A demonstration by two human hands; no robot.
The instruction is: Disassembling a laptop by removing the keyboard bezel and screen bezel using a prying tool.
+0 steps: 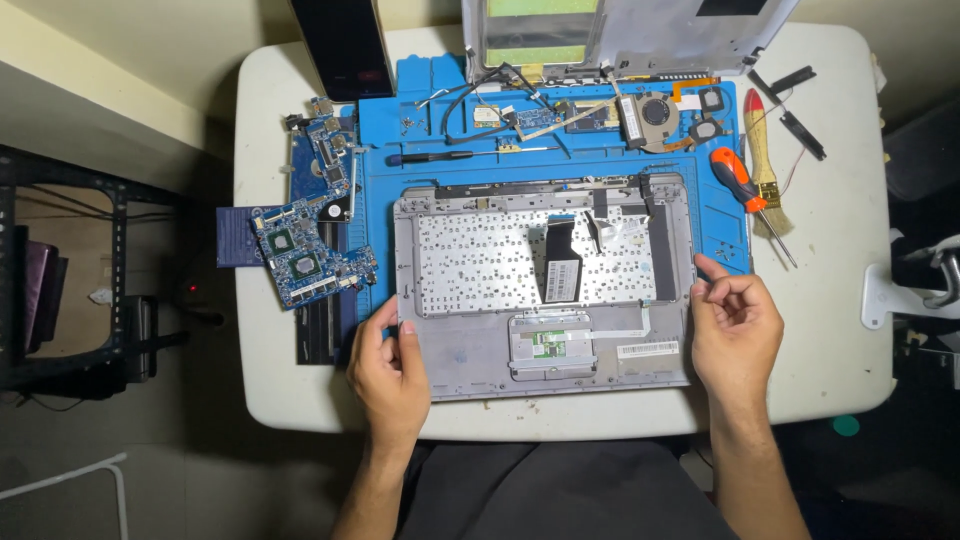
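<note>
A grey laptop shell (470, 355), opened up with the underside of its keyboard showing, lies flat near the front edge of the white worktop (830, 330), its long axis running left to right and its hinge side turned toward the back edge. Its rear part rests on a blue work mat (415, 80), and its front part reaches past the mat onto the bare worktop. The left hand (388, 372) sits at the shell's front left corner, fingers (405, 335) loosely curled and only narrowly parted, their tips touching the left rim without closing around it. The right hand (735, 328) is at the right side of the shell, fingers (728, 290) bent inward and partly open, the forefinger touching the right rim near the mat's edge; it holds nothing. Just left of the shell a blue circuit board (305, 255) lies tilted at the mat's left edge. Behind the shell, on the mat, lie a black screwdriver (440, 156), loose cables and a small fan (655, 112). Toward the right back corner are an orange-handled screwdriver (738, 178) and a brush (765, 165), side by side. The detached screen lid (640, 35) stands at the back edge.
</note>
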